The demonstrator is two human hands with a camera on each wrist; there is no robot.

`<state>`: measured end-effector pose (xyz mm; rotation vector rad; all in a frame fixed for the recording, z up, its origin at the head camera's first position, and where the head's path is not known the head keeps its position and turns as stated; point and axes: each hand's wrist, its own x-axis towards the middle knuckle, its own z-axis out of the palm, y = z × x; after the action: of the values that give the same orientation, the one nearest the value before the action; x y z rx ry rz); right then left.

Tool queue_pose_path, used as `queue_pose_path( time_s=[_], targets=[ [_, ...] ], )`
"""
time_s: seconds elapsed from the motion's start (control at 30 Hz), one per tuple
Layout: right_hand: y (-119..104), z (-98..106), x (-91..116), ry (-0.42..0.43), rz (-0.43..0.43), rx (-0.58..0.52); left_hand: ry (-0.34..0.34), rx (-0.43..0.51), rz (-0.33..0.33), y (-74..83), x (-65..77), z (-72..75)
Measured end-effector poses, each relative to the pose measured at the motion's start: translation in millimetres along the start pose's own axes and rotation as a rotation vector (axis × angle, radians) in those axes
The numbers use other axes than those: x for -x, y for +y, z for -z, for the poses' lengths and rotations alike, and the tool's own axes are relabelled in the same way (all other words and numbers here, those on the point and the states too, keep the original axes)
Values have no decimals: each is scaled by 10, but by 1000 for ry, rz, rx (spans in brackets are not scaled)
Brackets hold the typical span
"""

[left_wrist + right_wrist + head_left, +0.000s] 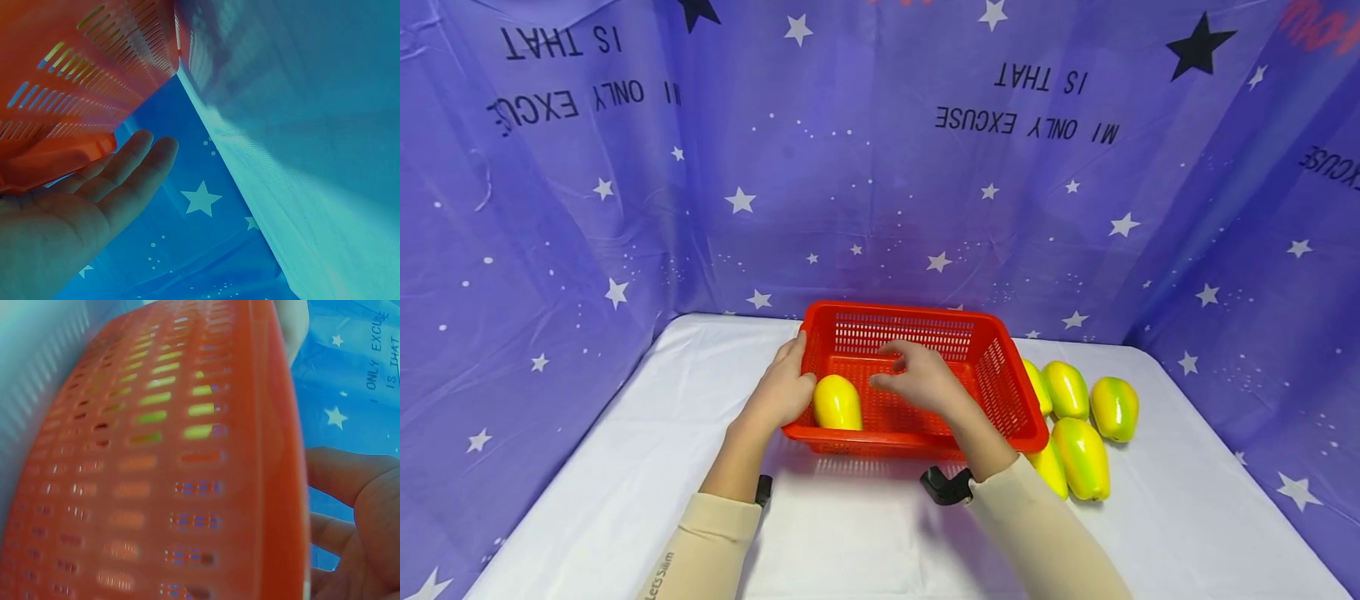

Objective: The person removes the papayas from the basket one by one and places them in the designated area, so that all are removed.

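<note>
A red plastic basket (895, 443) with slotted walls stands on the white-covered table. My left hand (782, 387) holds its left rim, thumb over the edge and fingers along the outside; these fingers (140, 181) look nearly straight in the left wrist view. Inside the basket, at the front left corner, lies one glossy yellow mango-like fruit (837, 403). My right hand (922, 381) hovers over the basket's middle, fingers loosely bent and holding nothing. In the right wrist view, the basket wall (125, 462) hides part of that hand (378, 515).
Several yellow-green fruits (1081, 458) lie on the table right of the basket, the nearest ones partly hidden behind its wall. A purple curtain (880, 208) with stars and lettering stands behind and on both sides of the white tabletop (850, 533).
</note>
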<state>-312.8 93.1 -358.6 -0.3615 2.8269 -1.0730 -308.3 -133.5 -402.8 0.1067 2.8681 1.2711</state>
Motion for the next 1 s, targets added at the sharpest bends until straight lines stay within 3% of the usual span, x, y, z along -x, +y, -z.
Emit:
queue_pose_path(
  time_s=[1.0],
  targets=[
    [-271, -471, -105, -111, 75, 35, 2, -1, 13, -3, 17, -3]
  ],
)
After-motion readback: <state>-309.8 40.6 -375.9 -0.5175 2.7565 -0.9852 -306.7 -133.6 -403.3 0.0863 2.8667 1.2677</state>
